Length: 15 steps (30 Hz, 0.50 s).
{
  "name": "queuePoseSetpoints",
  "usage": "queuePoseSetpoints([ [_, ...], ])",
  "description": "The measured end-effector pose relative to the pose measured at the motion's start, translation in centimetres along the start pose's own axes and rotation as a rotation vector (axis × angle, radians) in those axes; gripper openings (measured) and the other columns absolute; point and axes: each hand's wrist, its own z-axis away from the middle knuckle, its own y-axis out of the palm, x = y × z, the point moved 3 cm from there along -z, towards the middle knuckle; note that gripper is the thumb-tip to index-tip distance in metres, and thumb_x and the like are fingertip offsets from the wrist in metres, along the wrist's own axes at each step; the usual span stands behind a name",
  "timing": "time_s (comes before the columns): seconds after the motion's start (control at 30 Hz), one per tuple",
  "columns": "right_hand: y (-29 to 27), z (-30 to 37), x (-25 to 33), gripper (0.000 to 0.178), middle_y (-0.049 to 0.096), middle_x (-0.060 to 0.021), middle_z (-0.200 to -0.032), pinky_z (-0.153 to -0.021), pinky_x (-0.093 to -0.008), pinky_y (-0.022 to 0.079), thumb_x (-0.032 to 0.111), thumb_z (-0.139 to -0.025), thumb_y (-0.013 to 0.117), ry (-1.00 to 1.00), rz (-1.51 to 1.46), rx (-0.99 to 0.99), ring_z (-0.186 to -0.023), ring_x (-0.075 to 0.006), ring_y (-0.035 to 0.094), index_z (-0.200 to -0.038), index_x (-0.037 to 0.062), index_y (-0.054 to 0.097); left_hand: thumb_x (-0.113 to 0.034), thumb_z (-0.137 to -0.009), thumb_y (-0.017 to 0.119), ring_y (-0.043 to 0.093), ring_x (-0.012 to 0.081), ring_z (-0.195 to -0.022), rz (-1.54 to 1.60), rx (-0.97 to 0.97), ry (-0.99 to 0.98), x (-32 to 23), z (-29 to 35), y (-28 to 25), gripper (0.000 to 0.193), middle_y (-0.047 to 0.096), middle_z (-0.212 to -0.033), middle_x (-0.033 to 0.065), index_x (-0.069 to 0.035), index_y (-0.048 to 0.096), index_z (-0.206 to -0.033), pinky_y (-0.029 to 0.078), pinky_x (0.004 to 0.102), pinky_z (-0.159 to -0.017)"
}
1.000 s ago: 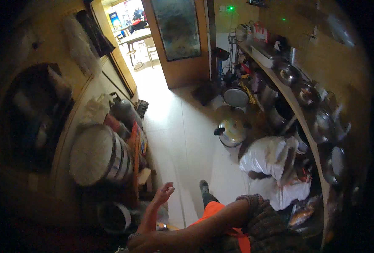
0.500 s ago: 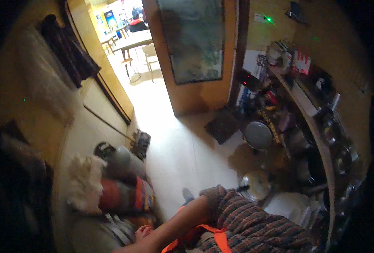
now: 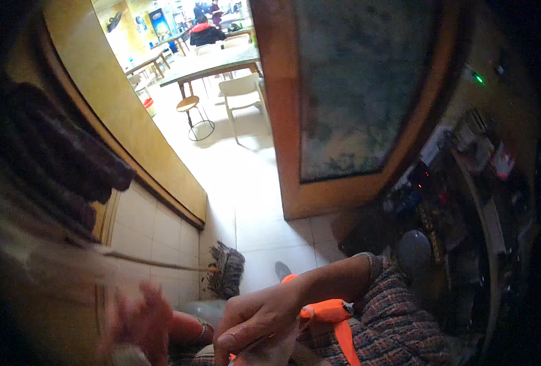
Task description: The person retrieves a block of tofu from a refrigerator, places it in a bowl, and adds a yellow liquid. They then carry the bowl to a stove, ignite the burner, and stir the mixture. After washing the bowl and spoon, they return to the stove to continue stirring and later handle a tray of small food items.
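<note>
My left hand point(image 3: 139, 320), blurred by motion, is raised at the lower left with its fingers apart; I make out nothing in it. My right hand point(image 3: 259, 320) reaches across my front from a striped knitted sleeve point(image 3: 398, 323). Its fingers are curled closed by a pale, thin, wrinkled thing point(image 3: 270, 351), whose kind I cannot make out and which runs off the lower edge. Bright orange straps point(image 3: 337, 311) hang over my front, beside the right forearm.
A mop point(image 3: 226, 271) leans left of the doorway, dark clothing point(image 3: 50, 146) hanging above it. A wooden door with a glass pane point(image 3: 362, 91) stands ajar. Beyond are a table point(image 3: 212, 67), chair point(image 3: 243, 91), stool point(image 3: 188, 104) and people. Cluttered shelves point(image 3: 484, 201) line the right side.
My view has moved closer to the doorway. The left hand has risen into fuller view, and the right hand now shows in front of me with its fingers curled.
</note>
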Motion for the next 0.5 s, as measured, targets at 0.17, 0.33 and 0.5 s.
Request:
queuePoseSetpoints([
  [0.17, -20.0, -4.0, 12.8, 0.045, 0.060, -0.0078, -0.101, -0.077, -0.0275, 0.043, 0.037, -0.098, 0.041, 0.115, -0.109, 0.131, -0.089, -0.0148, 0.057, -0.121, 0.0004, 0.053, -0.040, -0.087, 0.056, 0.055, 0.0198, -0.094, -0.223, -0.017, 0.397, 13.3, -10.7, 0.9, 0.040, 0.053, -0.112, 0.0057, -0.009, 0.054, -0.112, 0.042, 0.0377, -0.085],
  [0.33, -39.7, -1.9, 23.7, 0.053, 0.062, -0.0116, -0.099, -0.061, -0.0202, 0.046, 0.040, -0.091, 0.051, -0.013, -0.187, -0.107, -0.073, -0.0097, 0.058, -0.125, -0.0005, 0.051, -0.039, -0.089, 0.054, 0.052, 0.0163, -0.092, -0.381, -0.066, 0.389, 32.9, -17.9, -4.7, 0.028, 0.052, -0.108, -0.0010, -0.017, 0.057, -0.105, 0.040, 0.0361, -0.081],
  [0.5, -59.1, -1.8, 34.6, 0.091, 0.054, -0.0178, -0.123, -0.073, -0.0268, 0.046, 0.040, -0.073, 0.076, -0.288, 0.189, -0.070, -0.092, -0.0172, 0.058, -0.137, -0.0070, 0.032, -0.035, -0.091, 0.051, 0.051, 0.0138, -0.071, -0.430, -0.148, 0.397, 54.1, -27.6, -11.4, 0.021, 0.048, -0.091, -0.0013, -0.014, 0.054, -0.093, 0.041, 0.0254, -0.063],
])
